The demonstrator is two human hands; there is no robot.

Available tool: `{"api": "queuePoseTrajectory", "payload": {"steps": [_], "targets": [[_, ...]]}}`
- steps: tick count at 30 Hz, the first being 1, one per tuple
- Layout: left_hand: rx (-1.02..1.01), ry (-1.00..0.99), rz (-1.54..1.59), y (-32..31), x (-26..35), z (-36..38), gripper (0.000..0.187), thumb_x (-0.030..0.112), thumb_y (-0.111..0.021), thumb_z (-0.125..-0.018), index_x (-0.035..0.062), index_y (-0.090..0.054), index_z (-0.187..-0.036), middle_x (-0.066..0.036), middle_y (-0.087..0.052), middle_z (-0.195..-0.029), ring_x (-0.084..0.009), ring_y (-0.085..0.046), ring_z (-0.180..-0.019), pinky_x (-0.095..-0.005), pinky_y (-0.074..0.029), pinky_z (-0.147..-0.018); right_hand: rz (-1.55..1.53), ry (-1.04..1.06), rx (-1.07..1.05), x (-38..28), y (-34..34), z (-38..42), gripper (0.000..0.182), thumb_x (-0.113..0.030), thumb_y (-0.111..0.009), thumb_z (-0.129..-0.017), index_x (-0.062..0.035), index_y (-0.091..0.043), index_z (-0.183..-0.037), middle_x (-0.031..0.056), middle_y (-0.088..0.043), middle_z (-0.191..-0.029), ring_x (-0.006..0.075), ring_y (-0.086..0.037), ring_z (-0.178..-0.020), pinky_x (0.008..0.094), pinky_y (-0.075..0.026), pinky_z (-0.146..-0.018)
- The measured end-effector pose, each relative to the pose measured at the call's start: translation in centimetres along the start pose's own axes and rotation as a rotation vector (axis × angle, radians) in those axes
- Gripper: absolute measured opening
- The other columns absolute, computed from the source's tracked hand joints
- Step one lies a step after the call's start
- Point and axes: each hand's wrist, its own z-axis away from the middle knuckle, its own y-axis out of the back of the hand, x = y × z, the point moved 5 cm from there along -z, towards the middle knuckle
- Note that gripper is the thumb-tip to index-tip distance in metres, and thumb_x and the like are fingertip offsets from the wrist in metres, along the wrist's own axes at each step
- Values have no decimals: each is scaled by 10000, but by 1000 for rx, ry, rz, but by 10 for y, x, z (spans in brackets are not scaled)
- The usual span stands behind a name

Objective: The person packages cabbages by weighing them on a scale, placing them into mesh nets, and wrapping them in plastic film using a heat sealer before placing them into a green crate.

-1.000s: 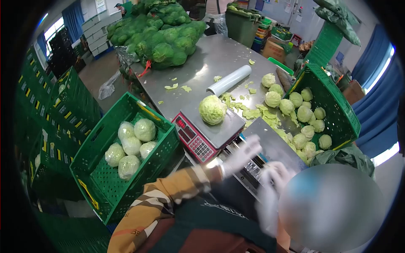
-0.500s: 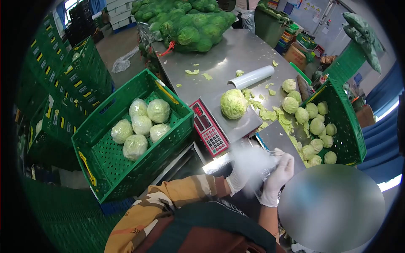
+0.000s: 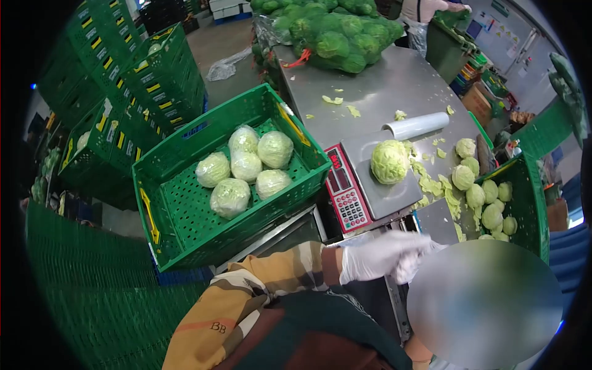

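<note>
My left hand (image 3: 377, 255), in a white glove, reaches rightward in front of the scale with its fingers closed. Whatever it grips is hidden. Close against it, my right hand (image 3: 407, 266) is also gloved; its visible fingers are curled, and a blurred oval covers much of the rest. Just beyond the hands, an unwrapped cabbage (image 3: 390, 161) sits on the metal pan of a scale (image 3: 350, 192) with a red keypad and lit digits. To the left, several film-wrapped cabbages (image 3: 230, 197) lie in a green crate (image 3: 185, 242).
Behind the scale lies a roll of film (image 3: 419, 125) among loose leaves on the steel table (image 3: 370, 92). Bare cabbages (image 3: 491, 217) spill from a tilted green crate (image 3: 535, 203) at right. Net bags of cabbages (image 3: 345, 37) stand at the back. Crates (image 3: 163, 77) are stacked at left.
The view has shifted, so the scene sits farther right. The blurred whitish thing between my hands is out of sight. My left hand has moved right, up against my right hand.
</note>
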Motion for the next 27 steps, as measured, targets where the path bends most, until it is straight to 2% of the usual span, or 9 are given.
{"api": "queuePoseTrajectory", "payload": {"steps": [2, 4, 8, 11, 12, 14, 18, 22, 27], "targets": [[-43, 120, -123, 8, -19, 10, 241, 258, -676, -914, 30, -609, -956, 11, -569, -659, -60, -550, -546, -224, -428, -451, -365, -83, -7, -28, -4, -10, 130, -151, -518, -953, -47, -593, -978, 50, -620, -951, 161, -605, -855, 300, -502, -761], [99, 87, -551, 41, -23, 12, 262, 248, -685, -905, 27, -584, -1001, -11, -571, -709, -60, -509, -558, -237, -376, -455, -263, -63, -124, -42, -15, -18, 204, -175, -482, -976, -18, -597, -1036, 76, -627, -974, 172, -613, -855, 309, -508, -771], [865, -221, -457, 156, 22, -8, 275, 305, -726, -868, 63, -615, -800, 14, -540, -638, -74, -465, -481, -260, -336, -406, 58, 4, -53, -58, -48, -30, 227, -154, -492, -973, 18, -641, -977, 58, -653, -803, 104, -590, -624, 246, -500, -593], [1101, -514, -315, 202, 52, -25, 276, 310, -703, -885, 76, -593, -791, 35, -500, -592, -73, -421, -449, -262, -290, -389, 711, -132, -248, -41, -75, -52, 246, -138, -557, -941, 48, -658, -817, 25, -615, -672, 70, -541, -612, 231, -420, -546], [1086, -428, -208, 205, 54, -31, 310, 351, -704, -880, 76, -606, -777, 26, -494, -567, -84, -418, -430, -276, -309, -393, 719, -129, -265, -29, -75, -75, 246, -138, -557, -941, 48, -658, -817, 25, -615, -672, 70, -541, -612, 231, -420, -546], [949, -227, -57, 210, 50, -47, 301, 384, -645, -915, 92, -645, -843, 28, -490, -583, -89, -404, -416, -287, -312, -389, 925, 353, -106, -35, -76, -121, 234, -126, -556, -932, 70, -647, -843, 4, -604, -663, 73, -512, -630, 251, -408, -556], [305, -151, -210, 172, 57, -58, 229, 278, -534, -977, 116, -610, -1120, 65, -457, -662, -19, -354, -489, -195, -212, -395, 737, 287, -81, -24, -64, -227, 242, -151, -550, -942, 54, -637, -847, -8, -599, -713, 82, -505, -658, 265, -414, -586], [-17, -10, -358, 161, 74, -51, 269, 250, -544, -979, 30, -586, -1130, 33, -547, -794, -15, -473, -592, -168, -340, -431, 480, 95, -212, -31, -107, -228, 287, -202, -531, -967, 30, -637, -834, -23, -614, -768, 76, -508, -651, 239, -412, -586], [56, -461, 195, 173, 125, -44, 332, 343, -550, -982, 19, -595, -1035, -47, -623, -951, -146, -620, -824, -277, -507, -797, 516, 33, -362, -68, -129, -162, 252, -197, -562, -937, 22, -644, -1031, -11, -640, -855, 32, -549, -715, 173, -420, -624]]}}
